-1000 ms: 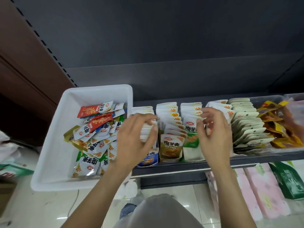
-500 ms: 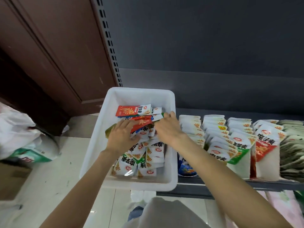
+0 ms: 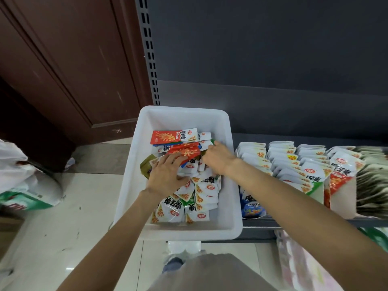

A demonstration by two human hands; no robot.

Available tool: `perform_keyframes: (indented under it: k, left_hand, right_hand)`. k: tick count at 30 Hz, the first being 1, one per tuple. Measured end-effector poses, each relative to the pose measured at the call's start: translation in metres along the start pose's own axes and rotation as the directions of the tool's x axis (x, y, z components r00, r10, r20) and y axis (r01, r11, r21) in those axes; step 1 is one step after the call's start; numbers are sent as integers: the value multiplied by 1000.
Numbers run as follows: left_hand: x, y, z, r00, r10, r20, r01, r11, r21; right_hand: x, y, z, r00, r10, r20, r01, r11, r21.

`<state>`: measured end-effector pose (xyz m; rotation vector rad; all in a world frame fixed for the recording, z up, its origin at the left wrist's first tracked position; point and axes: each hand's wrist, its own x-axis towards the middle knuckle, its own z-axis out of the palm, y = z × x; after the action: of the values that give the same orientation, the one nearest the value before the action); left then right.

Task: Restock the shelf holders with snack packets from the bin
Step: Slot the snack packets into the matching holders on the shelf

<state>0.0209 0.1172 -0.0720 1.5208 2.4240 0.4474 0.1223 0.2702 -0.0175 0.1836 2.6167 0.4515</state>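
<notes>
**Both hands in the snack bin**

The white rectangular plastic bin [image 3: 227, 181] sits at the left end of the dark metal shelf [image 3: 294, 224], its near edge overhanging. Inside lies a loose heap of small foil snack packets [image 3: 201, 190], mostly white with red logos, several red ones near the top and an olive-green one at the left wall.

The left hand [image 3: 165, 175] lies palm-down on the heap, fingers fairly straight and spread, the tips resting on a red foil packet [image 3: 184, 151]; the palm hides whatever is beneath it, so I cannot tell whether anything is gripped. The right hand [image 3: 218, 158] reaches in from the right, its back to the camera. Its fingers curl down among the packets near a green-edged one, but the fingertips are hidden, so a hold cannot be confirmed.

Just right of the bin, the upright cardboard shelf holders [image 3: 315, 185] stand in rows along the shelf, packed with white packets standing on edge. The rightmost holders are blurred and cut off by the picture's edge. A blue packet [image 3: 253, 208] shows at the front of the nearest holder.
</notes>
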Motion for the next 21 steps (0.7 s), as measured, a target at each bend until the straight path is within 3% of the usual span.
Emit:
perform_keyframes:
  k: [6, 12, 15, 18, 21]
  left_hand:
    - [0, 3, -2, 999, -29, 22, 29, 999, 25]
    - [0, 4, -2, 999, -39, 18, 39, 999, 2]
    - [0, 3, -1, 999, -42, 31, 42, 999, 10]
    - [0, 1, 0, 999, -44, 11, 44, 999, -24]
    - [-2, 0, -7, 999, -43, -17, 41, 993, -106]
  right_hand:
    - [2, 5, -6, 999, -14, 52, 8, 992, 123]
    - [6, -3, 1, 999, -42, -14, 38, 980, -195]
    - [8, 0, 0, 993, -106, -52, 91, 966, -242]
    - [-2, 2, -15, 977, -107, -182, 85, 989, -125]
    - [-31, 13, -34, 924, 52, -379, 15, 985, 171]
